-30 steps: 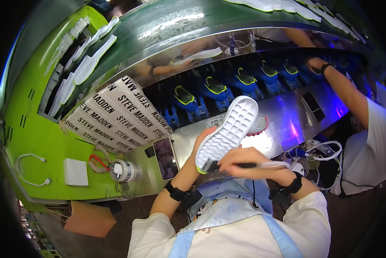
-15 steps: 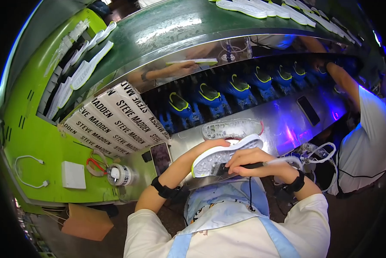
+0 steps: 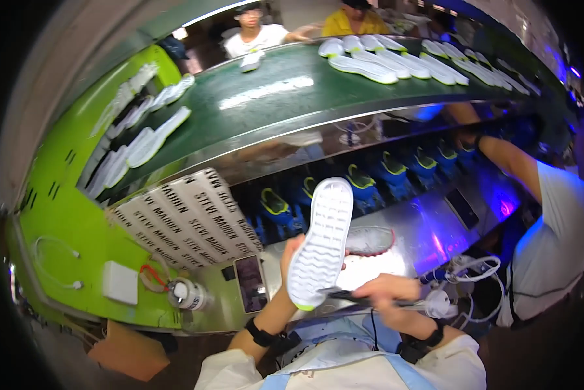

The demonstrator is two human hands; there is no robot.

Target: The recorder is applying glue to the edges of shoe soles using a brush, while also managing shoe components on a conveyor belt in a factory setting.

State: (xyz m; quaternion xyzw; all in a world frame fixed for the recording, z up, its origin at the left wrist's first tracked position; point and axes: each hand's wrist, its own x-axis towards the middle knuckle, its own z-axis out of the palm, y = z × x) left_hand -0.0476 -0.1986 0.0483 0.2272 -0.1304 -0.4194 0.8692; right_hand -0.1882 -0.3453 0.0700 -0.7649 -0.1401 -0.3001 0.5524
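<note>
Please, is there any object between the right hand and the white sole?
Only the dark tool held in the right hand: its tip is at the lower end of the white sole. Nothing else visible stands between them.

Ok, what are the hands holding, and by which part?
The left hand grips a white shoe sole by its side edges, near mid-length; the right hand holds a dark brush-like tool by its handle.

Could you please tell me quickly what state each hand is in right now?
Left hand: closed on a white shoe sole, held with its ridged face showing.
Right hand: closed around a dark brush, slightly blurred.
</note>
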